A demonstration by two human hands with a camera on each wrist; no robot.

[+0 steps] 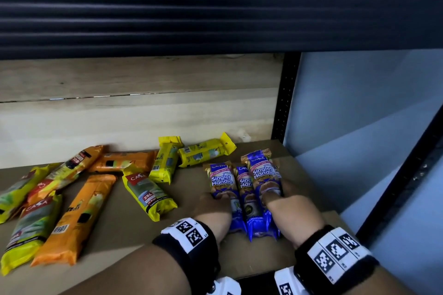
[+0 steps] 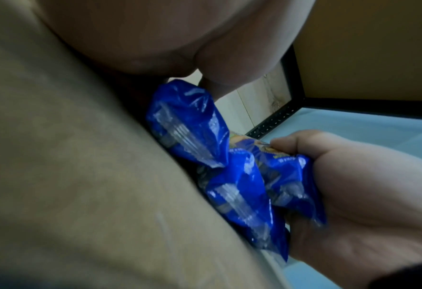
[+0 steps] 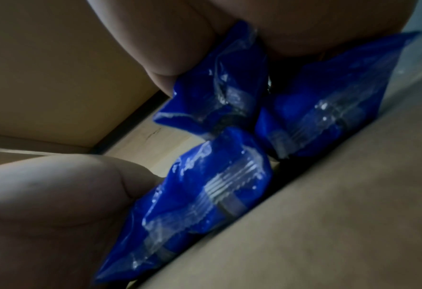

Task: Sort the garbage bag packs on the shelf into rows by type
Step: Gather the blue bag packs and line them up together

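Note:
Three blue "Singlet Handle" garbage bag packs lie side by side at the right of the cardboard-lined shelf (image 1: 134, 225). My left hand (image 1: 215, 208) grips the left blue pack (image 1: 221, 181), thumb across its front. My right hand (image 1: 285, 203) grips the right blue pack (image 1: 263, 175), which overlaps the middle blue pack (image 1: 247, 189). The left wrist view has my left hand (image 2: 155, 39) above the blue packs (image 2: 192, 127) and my right hand (image 2: 353, 185) with its thumb on one. In the right wrist view my right hand (image 3: 180, 39) holds a blue pack (image 3: 220, 88), and my left hand (image 3: 56, 185) rests against another.
Yellow packs (image 1: 148, 195) and orange packs (image 1: 79, 218) lie scattered and mixed over the left and middle of the shelf. A wooden back panel (image 1: 143, 115) closes the rear. A dark shelf beam (image 1: 215, 12) hangs overhead, and a black upright (image 1: 285, 103) stands at the right.

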